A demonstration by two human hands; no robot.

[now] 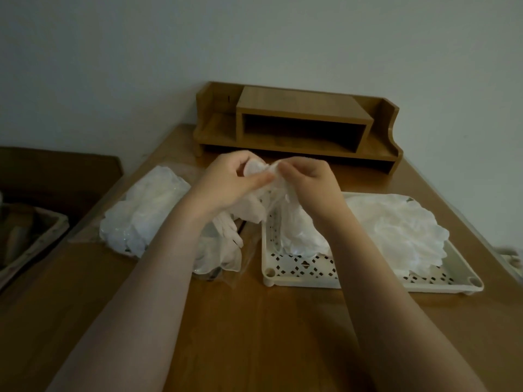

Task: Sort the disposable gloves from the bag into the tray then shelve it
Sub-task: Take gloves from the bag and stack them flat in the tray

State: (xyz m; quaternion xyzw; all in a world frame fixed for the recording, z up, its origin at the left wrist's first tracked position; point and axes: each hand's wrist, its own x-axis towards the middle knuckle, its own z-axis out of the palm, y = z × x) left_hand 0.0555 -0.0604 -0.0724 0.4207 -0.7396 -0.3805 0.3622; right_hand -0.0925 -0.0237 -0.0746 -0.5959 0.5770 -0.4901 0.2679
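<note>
Both hands, left (236, 181) and right (307, 183), are pinching one thin glove (267, 193) above the worktop (254, 321), apparently teasing it flat for stacking. The bag (144, 213) is lying left, within reach; the tray (300, 274) is sitting right, already holding gloves, before the shelf (300, 123).

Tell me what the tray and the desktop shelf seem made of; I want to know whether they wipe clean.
The tray looks like cream moulded plastic with a matte finish: pierced diamond pattern, rounded corner sockets. The desktop shelf looks like wood or wood-look board, brown with a smooth, low sheen; which one I cannot tell.
</note>
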